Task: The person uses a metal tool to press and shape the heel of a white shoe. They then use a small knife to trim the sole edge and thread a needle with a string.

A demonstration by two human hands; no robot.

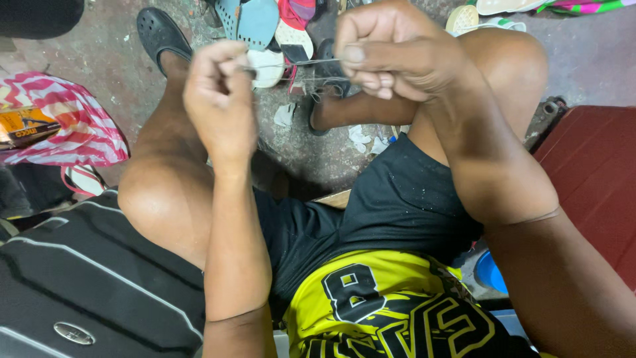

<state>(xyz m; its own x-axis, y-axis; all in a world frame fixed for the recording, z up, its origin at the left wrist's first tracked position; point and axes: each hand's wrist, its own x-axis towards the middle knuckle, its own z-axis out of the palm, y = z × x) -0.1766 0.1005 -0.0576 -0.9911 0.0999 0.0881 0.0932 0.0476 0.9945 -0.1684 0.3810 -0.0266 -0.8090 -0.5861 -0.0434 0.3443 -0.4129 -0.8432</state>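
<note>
Thread [311,63], thin and pale, stretched taut between two raised fists above the knees. Left hand [218,99] curled tight, fingers [228,66] pinched together on one end of the strand and on what looks like a thin needle (too small and blurred to be sure). Right hand [391,53] likewise closed, thumb pressed against the bent forefinger, clamped on the other end. Best done, judging by the grip, with the strand kept tight and level, hands close, pinch held near the tips so the end stays stiff and does not fray or slip. Below, on the stained concrete floor [112,73]: a black clog [159,33] on one foot, a dark strapped sandal [328,73] on the other, a heap of loose soles [265,30] in teal, white and pink between and beyond them, white scraps [361,138] scattered near the sandal. At far left, a pink-and-white striped bag [73,126] slumped on the floor, a flat orange-and-black carton [23,126] with printed lettering poking out of its mouth. Lower left, a black hard case [99,278] with grey lines and a small oval silver badge. At right, a dark red surface [589,179], and a blue round object [490,272] half hidden under the arm.
</note>
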